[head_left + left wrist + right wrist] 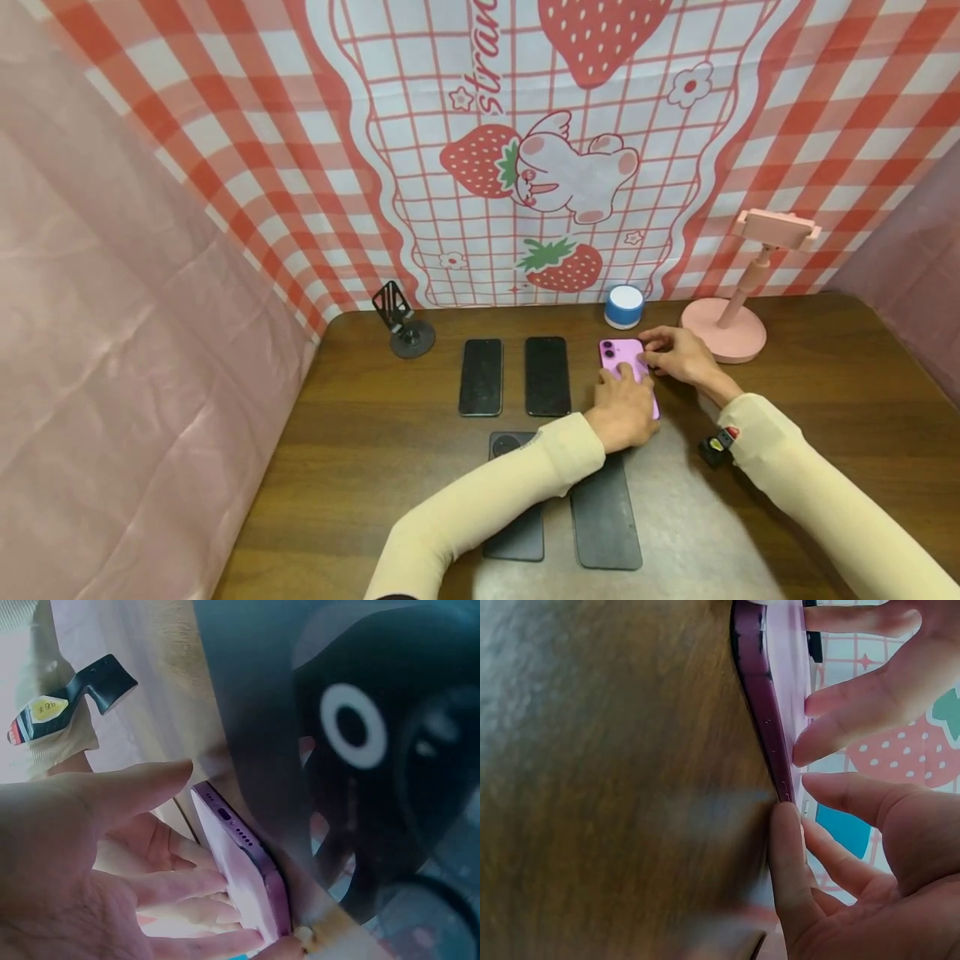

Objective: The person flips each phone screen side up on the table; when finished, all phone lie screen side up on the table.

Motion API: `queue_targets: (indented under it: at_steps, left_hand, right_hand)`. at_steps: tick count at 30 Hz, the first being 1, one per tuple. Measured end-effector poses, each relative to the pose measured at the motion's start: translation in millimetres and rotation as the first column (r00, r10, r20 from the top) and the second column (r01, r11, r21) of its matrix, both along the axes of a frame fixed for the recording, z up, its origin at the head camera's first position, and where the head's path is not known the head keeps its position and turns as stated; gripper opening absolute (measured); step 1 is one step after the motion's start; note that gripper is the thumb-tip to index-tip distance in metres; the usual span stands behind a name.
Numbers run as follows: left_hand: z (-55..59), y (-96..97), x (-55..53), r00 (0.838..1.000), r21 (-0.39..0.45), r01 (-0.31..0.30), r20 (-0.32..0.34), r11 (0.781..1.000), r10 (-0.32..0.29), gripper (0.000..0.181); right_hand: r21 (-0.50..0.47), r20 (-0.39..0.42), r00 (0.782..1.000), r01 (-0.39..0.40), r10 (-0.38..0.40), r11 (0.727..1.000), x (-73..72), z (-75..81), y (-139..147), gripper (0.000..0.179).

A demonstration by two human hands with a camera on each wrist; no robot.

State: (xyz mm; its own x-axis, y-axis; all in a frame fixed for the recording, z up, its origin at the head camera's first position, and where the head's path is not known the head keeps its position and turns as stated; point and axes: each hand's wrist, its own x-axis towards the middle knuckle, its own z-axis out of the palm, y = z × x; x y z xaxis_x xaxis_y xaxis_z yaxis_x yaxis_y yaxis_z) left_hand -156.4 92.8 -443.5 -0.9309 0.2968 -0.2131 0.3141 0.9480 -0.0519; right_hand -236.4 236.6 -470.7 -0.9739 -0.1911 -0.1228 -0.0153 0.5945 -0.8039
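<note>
A pink smartphone (632, 348) lies back up on the wooden table, its two camera lenses at the far left corner. My left hand (624, 408) reaches over its lower half. In the left wrist view, fairly straight fingers rest on the pink back (232, 862), with the thumb near the corner by the charging port. At the phone's right edge is my right hand (681, 357). The right wrist view shows its thumb (847, 791) and a finger (785, 847) pinching the side edge (776, 742), with the left fingertips against the back just above.
Two black phones (481, 377) (547, 377) lie to the left. Nearer are a grey phone (525, 542) and a dark phone (607, 525), both partly under my left arm. Behind stand a black stand (410, 337), a blue-and-white cylinder (624, 308) and a pink phone stand (723, 329).
</note>
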Motion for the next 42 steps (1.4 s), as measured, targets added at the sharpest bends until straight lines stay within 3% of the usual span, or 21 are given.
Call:
queue_targets:
  at_steps: [7, 14, 18, 24, 28, 42]
  left_hand:
    - [-0.9, 9.9, -0.1, 1.0, -0.082, -0.02, -0.02, 0.996, 0.019, 0.062]
    - [-5.0, 13.1, -2.5, 0.992, -0.105, 0.025, -0.117, 0.994, -0.038, 0.055]
    - [-4.9, 12.5, -1.5, 0.988, -0.124, 0.046, -0.138, 0.991, -0.063, 0.056]
    - [-3.9, 12.2, 0.1, 0.991, -0.097, 0.024, -0.127, 0.995, -0.037, 0.052]
    - [-4.0, 11.1, 0.6, 0.994, -0.079, 0.02, -0.11, 0.997, -0.029, 0.059]
    - [-2.2, 6.8, -4.0, 0.99, -0.048, 0.075, -0.114, 0.996, -0.08, 0.071]
  right_hand:
    - [0.043, 0.009, 1.0, -0.015, 0.015, 0.999, -1.6, 1.1, 0, 0.043]
    - [0.052, -0.002, 1.0, -0.013, 0.013, 0.999, -2.8, 1.1, 1, 0.042]
    - [0.054, -0.012, 1.0, -0.018, 0.019, 0.998, -3.1, 2.3, 0, 0.043]
    - [0.046, -0.012, 1.0, -0.019, 0.019, 0.999, -2.3, 1.3, 0, 0.042]
    - [0.04, -0.014, 1.0, -0.021, 0.022, 0.999, -1.3, -0.2, 0, 0.041]
    - [0.006, 0.011, 1.0, -0.012, 0.012, 1.0, -2.9, -0.4, -1, 0.041]
